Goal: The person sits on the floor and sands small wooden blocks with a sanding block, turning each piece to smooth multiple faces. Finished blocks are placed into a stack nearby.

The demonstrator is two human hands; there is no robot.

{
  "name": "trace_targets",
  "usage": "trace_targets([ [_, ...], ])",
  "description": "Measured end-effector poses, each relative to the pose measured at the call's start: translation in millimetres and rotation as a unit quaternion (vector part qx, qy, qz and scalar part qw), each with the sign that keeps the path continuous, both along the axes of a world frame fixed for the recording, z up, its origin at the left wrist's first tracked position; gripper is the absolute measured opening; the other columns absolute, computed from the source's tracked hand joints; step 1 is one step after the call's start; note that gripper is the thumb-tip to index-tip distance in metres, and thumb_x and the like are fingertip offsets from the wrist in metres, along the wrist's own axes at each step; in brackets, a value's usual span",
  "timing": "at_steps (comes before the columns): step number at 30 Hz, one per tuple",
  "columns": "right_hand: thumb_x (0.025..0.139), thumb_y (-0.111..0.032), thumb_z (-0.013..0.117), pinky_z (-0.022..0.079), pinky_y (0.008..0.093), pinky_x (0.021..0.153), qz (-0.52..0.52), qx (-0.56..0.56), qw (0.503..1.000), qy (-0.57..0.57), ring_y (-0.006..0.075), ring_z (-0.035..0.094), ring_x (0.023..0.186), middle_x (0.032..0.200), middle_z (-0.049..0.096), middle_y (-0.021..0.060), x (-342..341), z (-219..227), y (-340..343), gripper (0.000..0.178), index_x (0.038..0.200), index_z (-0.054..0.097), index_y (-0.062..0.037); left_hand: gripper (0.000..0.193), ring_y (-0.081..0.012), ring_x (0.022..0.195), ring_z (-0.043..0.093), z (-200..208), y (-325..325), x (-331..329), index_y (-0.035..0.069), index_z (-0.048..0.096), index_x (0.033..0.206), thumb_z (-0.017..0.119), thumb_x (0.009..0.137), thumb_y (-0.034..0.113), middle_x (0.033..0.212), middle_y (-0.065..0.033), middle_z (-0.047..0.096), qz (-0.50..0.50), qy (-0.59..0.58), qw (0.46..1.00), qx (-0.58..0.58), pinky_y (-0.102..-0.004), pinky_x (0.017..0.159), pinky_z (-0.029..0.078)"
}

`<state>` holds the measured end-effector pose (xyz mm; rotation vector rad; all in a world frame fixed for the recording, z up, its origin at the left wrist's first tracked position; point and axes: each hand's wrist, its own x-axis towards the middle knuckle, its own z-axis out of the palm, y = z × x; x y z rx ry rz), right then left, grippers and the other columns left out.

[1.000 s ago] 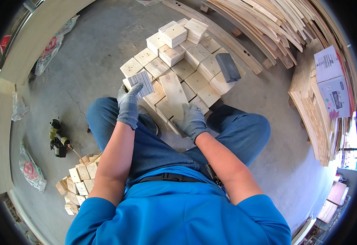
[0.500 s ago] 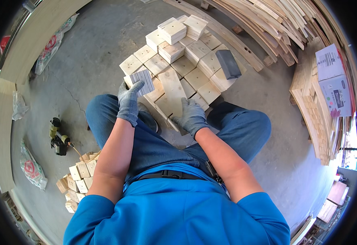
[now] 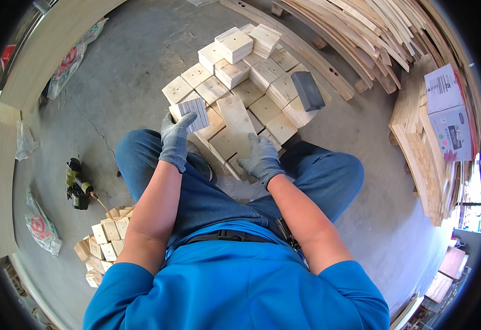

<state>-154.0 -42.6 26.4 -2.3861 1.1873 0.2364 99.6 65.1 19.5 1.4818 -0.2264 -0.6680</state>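
Note:
My gloved left hand (image 3: 173, 140) is closed around a small wooden block (image 3: 195, 114), whose grey-striped side faces up and right. This is held over the left part of a low pile of square wooden blocks (image 3: 212, 89) on the floor before me. My right hand (image 3: 262, 158), also in a grey glove, grips the near end of a flat pale board (image 3: 236, 122), which slants over the pile's near blocks. Its fingers lie on the board's right edge; the underside of the grip is hidden. A dark grey rectangular block (image 3: 308, 91) rests on the pile's right side.
By my left knee lies a green and black nail gun (image 3: 75, 184) with a hose. More small blocks (image 3: 108, 236) are heaped beside my left arm. Long wooden strips (image 3: 356, 33) are stacked far right, near a carton (image 3: 448, 113) on stacked boards. Plastic bags (image 3: 42, 225) lie left.
The board in my right hand has swung slightly right, uncovering more of the near-left blocks. My left hand still holds the striped block, turned slightly.

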Motion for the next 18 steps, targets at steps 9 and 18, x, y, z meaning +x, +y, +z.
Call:
trace_targets([
  [9,0.076,-0.04,0.09,0.049,0.0434,0.118,-0.032,0.132,0.978,-0.16,0.0388,0.062,0.138,0.149,0.063,0.0262,-10,-3,-17,0.093,0.153,0.057,0.0002,0.055,-0.0219,0.103,0.075,-4,1,4,-0.003,0.07,0.129,0.093,0.083,0.016,0.116,-0.0122,0.078,0.005,0.014,1.0,-0.015,-0.0338,0.097,0.058],
  [18,0.077,-0.041,0.091,0.046,0.0447,0.12,0.03,0.075,0.985,-0.15,0.0398,0.06,0.138,0.144,0.066,0.0252,1,3,-12,0.093,0.153,0.057,-0.001,0.05,-0.0204,0.103,0.074,-5,11,13,-0.001,0.071,0.129,0.09,0.087,0.016,0.116,-0.0102,0.078,0.021,0.027,0.998,-0.06,-0.032,0.097,0.057],
])
